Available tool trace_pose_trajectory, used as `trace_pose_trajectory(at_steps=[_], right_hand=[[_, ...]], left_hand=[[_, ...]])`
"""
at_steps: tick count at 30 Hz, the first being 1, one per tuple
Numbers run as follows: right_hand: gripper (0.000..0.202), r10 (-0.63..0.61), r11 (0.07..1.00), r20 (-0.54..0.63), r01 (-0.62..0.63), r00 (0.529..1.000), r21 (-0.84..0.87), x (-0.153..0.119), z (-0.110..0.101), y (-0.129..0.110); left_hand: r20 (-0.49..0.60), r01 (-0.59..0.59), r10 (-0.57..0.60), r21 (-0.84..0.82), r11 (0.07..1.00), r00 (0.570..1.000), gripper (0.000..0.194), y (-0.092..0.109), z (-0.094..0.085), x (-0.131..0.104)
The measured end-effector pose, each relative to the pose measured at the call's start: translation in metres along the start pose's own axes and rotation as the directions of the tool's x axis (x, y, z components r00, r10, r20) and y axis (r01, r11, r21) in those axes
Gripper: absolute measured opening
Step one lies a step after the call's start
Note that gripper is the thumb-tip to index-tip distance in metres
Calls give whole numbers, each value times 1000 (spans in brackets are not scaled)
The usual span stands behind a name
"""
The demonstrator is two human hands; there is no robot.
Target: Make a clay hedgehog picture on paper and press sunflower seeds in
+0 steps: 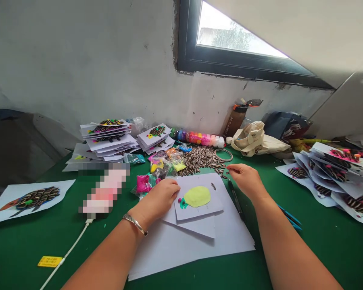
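A white card with a yellow-green clay body, green clay head and drawn legs lies on a stack of paper. At its left edge, my left hand is closed on the card. One striped sunflower seed lies on the card, right of the yellow clay. My right hand is in a pinch beside the pile of sunflower seeds. Small dark bits show by its fingertips; what is between them is too small to make out. A black pen lies between the card and my right forearm.
Bags of coloured clay sit behind my left hand. Finished seed pictures are stacked at back left and right. A roll of tape, blue tweezers-like tool, brown bottle and cabled, pixelated object surround the workspace.
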State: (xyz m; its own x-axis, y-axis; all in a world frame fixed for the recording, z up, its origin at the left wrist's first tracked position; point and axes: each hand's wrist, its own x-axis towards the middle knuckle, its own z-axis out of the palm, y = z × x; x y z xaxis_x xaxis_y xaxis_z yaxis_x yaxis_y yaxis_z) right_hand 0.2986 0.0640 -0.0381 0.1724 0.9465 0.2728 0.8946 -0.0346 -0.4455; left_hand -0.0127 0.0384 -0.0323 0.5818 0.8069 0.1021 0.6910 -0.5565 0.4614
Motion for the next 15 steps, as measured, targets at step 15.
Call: trace_pose_trajectory(at_steps=[15], right_hand=[[28, -19, 977, 120, 44, 993, -208, 13, 27, 23]], left_hand=[[-17, -6, 6, -20, 1000, 1000, 27, -3, -4, 0]])
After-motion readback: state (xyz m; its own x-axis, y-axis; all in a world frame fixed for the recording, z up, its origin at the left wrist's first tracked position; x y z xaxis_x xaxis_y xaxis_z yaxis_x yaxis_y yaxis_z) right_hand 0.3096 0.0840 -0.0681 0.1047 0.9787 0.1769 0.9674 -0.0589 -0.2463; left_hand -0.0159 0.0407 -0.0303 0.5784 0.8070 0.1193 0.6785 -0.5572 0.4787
